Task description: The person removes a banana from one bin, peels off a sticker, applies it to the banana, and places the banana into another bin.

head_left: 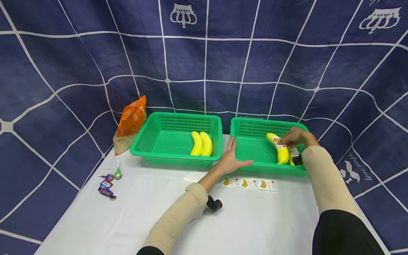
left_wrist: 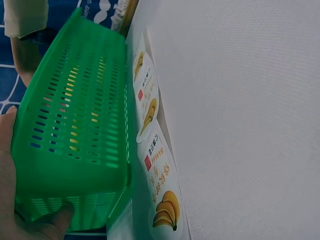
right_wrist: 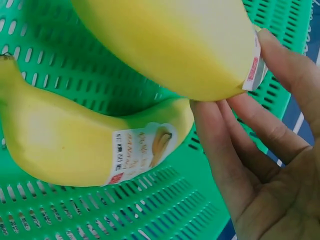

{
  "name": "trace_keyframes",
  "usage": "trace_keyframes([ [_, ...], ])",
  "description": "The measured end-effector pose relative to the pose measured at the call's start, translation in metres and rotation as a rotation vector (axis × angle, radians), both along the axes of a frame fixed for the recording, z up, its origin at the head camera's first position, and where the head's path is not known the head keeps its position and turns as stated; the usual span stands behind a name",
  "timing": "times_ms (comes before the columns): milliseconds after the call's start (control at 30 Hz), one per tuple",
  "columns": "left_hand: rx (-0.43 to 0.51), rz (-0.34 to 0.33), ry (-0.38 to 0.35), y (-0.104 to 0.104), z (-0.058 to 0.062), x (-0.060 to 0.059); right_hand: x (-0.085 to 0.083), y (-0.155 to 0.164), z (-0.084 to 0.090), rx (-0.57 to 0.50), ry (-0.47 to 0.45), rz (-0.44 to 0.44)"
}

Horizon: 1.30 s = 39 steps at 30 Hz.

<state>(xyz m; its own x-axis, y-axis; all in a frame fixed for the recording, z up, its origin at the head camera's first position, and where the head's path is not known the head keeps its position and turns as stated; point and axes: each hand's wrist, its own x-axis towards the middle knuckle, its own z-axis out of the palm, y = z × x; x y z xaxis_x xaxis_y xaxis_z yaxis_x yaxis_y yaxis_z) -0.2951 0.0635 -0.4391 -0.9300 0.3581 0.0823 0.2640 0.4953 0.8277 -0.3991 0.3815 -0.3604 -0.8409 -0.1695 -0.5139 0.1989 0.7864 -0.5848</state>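
Note:
My right hand [head_left: 294, 137] pinches a yellow banana [head_left: 280, 150] at one end, between thumb and fingertips. In the right wrist view, a white label [right_wrist: 256, 67] wraps that end beside the thumb. Below it a second banana [right_wrist: 65, 137] lies in the right green basket [head_left: 255, 122], with a printed banana sticker [right_wrist: 145, 150] on its side. My left hand [head_left: 230, 159] is at this basket's near left corner, fingers extended along its end and thumb spread out toward the front wall. In the left wrist view its thumb [left_wrist: 62, 217] overlaps the basket's end wall.
A strip of banana stickers [head_left: 250, 183] lies before the right basket. Another green basket [head_left: 176, 159] at left holds two bananas [head_left: 202, 143]. An orange bag [head_left: 132, 118] leans beside it. Wrapped candies [head_left: 106, 184] and a green lollipop [head_left: 117, 174] lie at the table's left. A blue curtain [head_left: 223, 60] hangs behind.

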Motion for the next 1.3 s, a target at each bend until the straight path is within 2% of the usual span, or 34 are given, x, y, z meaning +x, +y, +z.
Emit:
trace_keyframes([
  [133, 0.003, 0.009, 0.004, -0.001, -0.001, -0.001, -0.001, -0.001, -0.006, 0.012, 0.008, 0.001],
  [333, 0.009, 0.001, 0.016, 0.001, -0.003, -0.002, -0.002, -0.001, -0.014, 0.127, 0.019, 0.028],
  [600, 0.000, -0.003, 0.004, 0.003, -0.003, -0.001, -0.003, 0.001, -0.023, 0.244, 0.016, -0.019],
  [833, 0.014, 0.008, 0.007, 0.002, -0.003, -0.003, -0.006, 0.000, -0.024, 0.247, 0.016, -0.040],
  [1300, -0.004, 0.008, 0.001, 0.001, -0.002, -0.004, 0.002, -0.012, -0.019, 0.389, 0.098, -0.065],
])
